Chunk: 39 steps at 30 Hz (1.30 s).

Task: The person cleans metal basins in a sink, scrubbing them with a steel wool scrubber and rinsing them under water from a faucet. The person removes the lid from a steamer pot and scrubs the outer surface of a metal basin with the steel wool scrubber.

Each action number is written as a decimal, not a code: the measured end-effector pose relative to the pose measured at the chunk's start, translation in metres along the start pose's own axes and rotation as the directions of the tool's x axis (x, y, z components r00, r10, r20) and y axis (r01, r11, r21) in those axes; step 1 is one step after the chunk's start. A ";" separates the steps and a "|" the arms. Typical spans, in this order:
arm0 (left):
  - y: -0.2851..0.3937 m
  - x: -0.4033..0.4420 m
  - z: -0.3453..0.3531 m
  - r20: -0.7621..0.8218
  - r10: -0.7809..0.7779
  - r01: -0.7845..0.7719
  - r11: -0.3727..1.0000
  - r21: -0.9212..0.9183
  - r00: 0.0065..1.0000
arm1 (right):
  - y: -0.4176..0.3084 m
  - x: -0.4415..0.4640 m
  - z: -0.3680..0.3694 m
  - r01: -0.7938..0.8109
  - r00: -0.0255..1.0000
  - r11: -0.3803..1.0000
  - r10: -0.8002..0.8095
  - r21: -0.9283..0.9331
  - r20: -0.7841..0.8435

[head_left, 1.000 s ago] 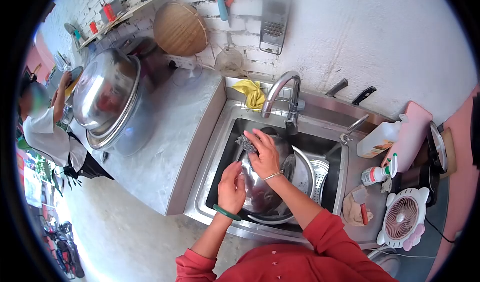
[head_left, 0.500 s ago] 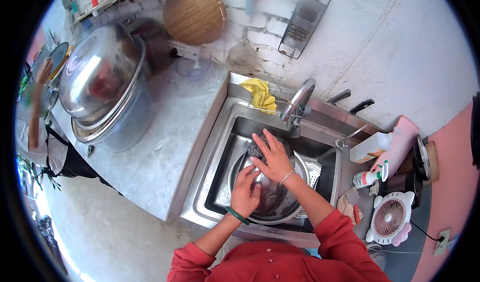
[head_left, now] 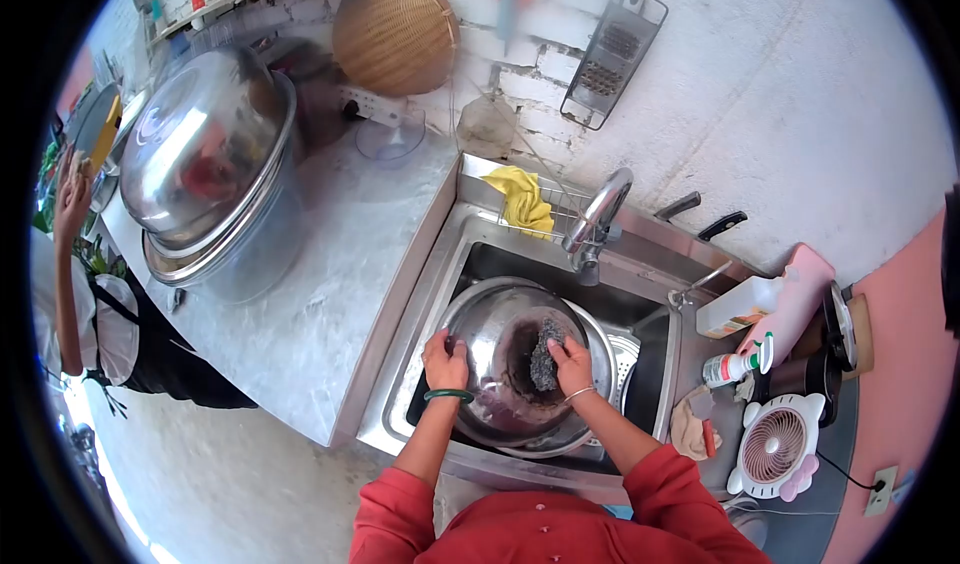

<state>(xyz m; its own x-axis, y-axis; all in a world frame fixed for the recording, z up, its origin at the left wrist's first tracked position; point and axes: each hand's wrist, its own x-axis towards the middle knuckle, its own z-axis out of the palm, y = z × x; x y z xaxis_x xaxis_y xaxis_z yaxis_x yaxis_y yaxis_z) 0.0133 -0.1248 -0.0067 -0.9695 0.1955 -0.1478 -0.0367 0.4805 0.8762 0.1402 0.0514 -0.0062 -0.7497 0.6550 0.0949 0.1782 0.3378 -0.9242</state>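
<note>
Scouring of a bowl at the sink, viewed from my head. The metal bowl [head_left: 488, 359] lies in the sink [head_left: 440, 259], apparently with its domed underside up, and overlaps a second metal basin [head_left: 607, 359] whose rim shows to the right. My right hand [head_left: 573, 367] clasps a grey scouring pad [head_left: 543, 369], thumb and fingers closed about it, and rests it on the right edge of a dark patch [head_left: 521, 352] near the middle of the dome. My left hand [head_left: 446, 364] grasps the bowl at its left rim; the thumb shows on the upper side, but I cannot tell how far the fingertips reach beneath. The tap [head_left: 606, 204] stands behind the bowl, clear of both hands. In my judgement, good work here depends on the left hand: a firm rim hold should check any spin or slide on the basin below. The pad is best pressed flat, in short overlapping strokes from the patch's edge inward, with my fingertips behind the wire. Too hard a push to one side could tip the dome, so pressure should be directed downward
</note>
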 end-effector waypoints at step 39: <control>0.061 -0.105 0.002 0.336 0.190 -0.058 0.929 -0.366 0.923 | -0.140 -0.047 -0.038 0.459 0.871 0.734 -0.482 -0.501 0.092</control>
<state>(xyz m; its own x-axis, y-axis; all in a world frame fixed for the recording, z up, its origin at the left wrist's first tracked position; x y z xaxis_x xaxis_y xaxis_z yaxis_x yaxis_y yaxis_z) 0.1134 -0.1140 0.0610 -0.8201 0.5586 -0.1243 -0.0669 0.1220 0.9903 0.1750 -0.0012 0.1326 -0.7976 0.3460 0.4940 0.1062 0.8869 -0.4497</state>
